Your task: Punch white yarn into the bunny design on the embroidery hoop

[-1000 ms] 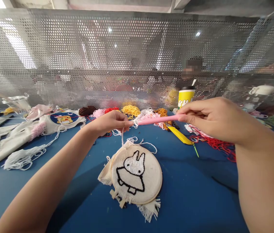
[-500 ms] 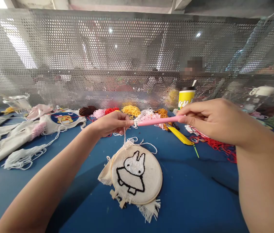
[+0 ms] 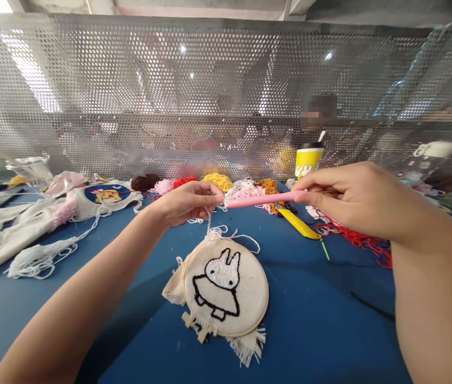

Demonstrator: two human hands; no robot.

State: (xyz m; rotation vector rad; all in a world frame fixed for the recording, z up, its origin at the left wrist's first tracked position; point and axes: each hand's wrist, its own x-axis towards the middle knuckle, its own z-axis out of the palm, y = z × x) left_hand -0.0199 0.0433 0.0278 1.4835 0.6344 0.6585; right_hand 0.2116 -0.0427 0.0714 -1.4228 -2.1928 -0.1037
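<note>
Between my two hands a pink punch needle [image 3: 266, 199] lies nearly level above the table. The fingers of my right hand [image 3: 341, 194] are closed round its right end. My left hand [image 3: 194, 202] pinches white yarn [image 3: 209, 221] at the tool's left end; the exact tip is hidden by fingers and yarn. From there the strand runs down to the top of a round embroidery hoop [image 3: 266, 298] lying flat on the table below. Its cream cloth [image 3: 250, 277] bears a rabbit figure [image 3: 218, 282] outlined in black, with a white-filled head. Frayed cloth edges stick out around the hoop.
Behind the blue table [image 3: 309, 330] stands a perforated metal screen [image 3: 210, 80]. A yellow cutter [image 3: 298, 223], red yarn [image 3: 362, 240] and a yellow cup [image 3: 308, 160] are at the right. Yellow yarn [image 3: 217, 182] lies at the back, white yarn [image 3: 42, 258] and embroidered cloths [image 3: 108, 194] at the left.
My left fingertips have shifted very slightly right along the pink punch needle's left end. The right hand keeps its hold, and the hoop lies as before.
</note>
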